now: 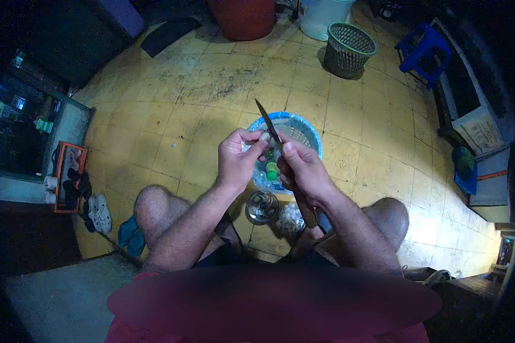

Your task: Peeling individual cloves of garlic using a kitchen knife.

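My right hand (307,167) grips a kitchen knife (266,118), its blade pointing up and away and its brown handle running back under my wrist. Between the thumb and fingers of my left hand (236,158) is a small whitish piece (265,136), perhaps a garlic clove, close beside the blade. Below both hands stands a blue-rimmed plastic basket (315,133) with a clear plastic bag and a green-capped bottle (271,172) inside. Nearer to me are a round clear container (262,208) and a clear bag (290,218) of pale contents.
Yellow tiles (189,124) cover the floor. Ahead stand a large red tub (244,19), a white bucket (324,17) and a lattice basket (349,49). A blue stool (427,55) is far right. An orange shoe rack (71,178) and white clogs (99,213) are left.
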Demonstrator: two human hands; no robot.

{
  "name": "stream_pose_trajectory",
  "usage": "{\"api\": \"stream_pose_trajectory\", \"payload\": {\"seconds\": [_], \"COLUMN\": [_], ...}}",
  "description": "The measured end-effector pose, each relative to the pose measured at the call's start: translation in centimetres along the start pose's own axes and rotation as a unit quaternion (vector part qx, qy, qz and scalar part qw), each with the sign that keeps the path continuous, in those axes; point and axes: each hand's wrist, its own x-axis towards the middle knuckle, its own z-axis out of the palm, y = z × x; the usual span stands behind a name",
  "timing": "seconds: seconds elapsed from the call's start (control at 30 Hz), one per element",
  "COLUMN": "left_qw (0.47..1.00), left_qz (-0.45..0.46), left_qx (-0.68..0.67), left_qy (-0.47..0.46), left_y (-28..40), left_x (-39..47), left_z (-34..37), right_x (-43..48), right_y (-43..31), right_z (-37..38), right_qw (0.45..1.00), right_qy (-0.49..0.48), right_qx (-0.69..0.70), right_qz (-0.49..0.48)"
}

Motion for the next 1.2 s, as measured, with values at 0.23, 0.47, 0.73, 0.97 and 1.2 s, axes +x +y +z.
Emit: {"api": "stream_pose_trajectory", "payload": {"seconds": [0.23,0.47,0.73,0.97,1.2], "left_qw": [0.938,0.949,0.929,0.92,0.934], "left_qz": [-0.246,-0.267,-0.349,-0.307,-0.24], "left_qx": [-0.244,-0.161,-0.123,-0.23,-0.24], "left_qy": [-0.019,-0.038,-0.017,-0.083,-0.113], "left_y": [0.1,-0.4,-2.2,-1.7,-0.9], "left_x": [0.4,1.0,0.7,0.4,0.1], "left_z": [-0.5,-1.8,-1.4,-1.6,-0.8], "right_x": [0.3,1.6,1.1,0.4,-0.2], "right_y": [0.1,0.9,-0.2,-1.3,-2.4], "right_z": [-0.4,-1.9,-0.9,-1.3,-1.0], "right_qw": [0.994,0.981,0.995,0.998,0.995], "right_qy": [-0.008,0.093,0.035,0.026,-0.008], "right_qx": [0.098,-0.156,-0.085,-0.018,0.058], "right_qz": [0.043,-0.074,0.037,0.06,0.079]}}
